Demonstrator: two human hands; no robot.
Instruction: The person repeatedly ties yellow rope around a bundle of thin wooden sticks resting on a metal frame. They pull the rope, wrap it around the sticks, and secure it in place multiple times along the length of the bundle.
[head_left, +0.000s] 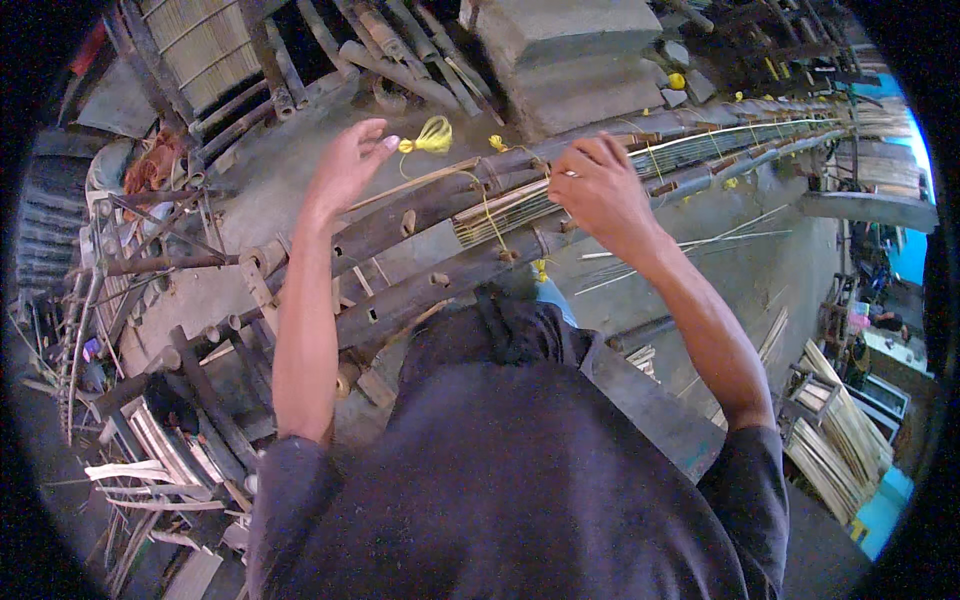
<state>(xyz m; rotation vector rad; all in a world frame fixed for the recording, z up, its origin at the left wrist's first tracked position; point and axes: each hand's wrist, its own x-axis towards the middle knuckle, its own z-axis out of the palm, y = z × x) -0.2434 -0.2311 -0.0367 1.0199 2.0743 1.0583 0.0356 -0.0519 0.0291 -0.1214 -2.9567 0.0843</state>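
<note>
My left hand is raised over the far side of a long frame of dark bamboo poles, with its thumb against the knotted end of a looped bundle of yellow cord. A thin strand runs from the bundle down across the frame. My right hand is closed above the far pole, fingers curled together; what they pinch is hidden. Between the poles lies a row of thin bamboo strips, crossed by yellow ties. A small yellow knot sits on the far pole between my hands.
Concrete steps rise beyond the frame. Bamboo poles lie at the back left. A rack with split slats stands at the lower left. Thin strips lie on the floor at the right, with stacked boards farther right.
</note>
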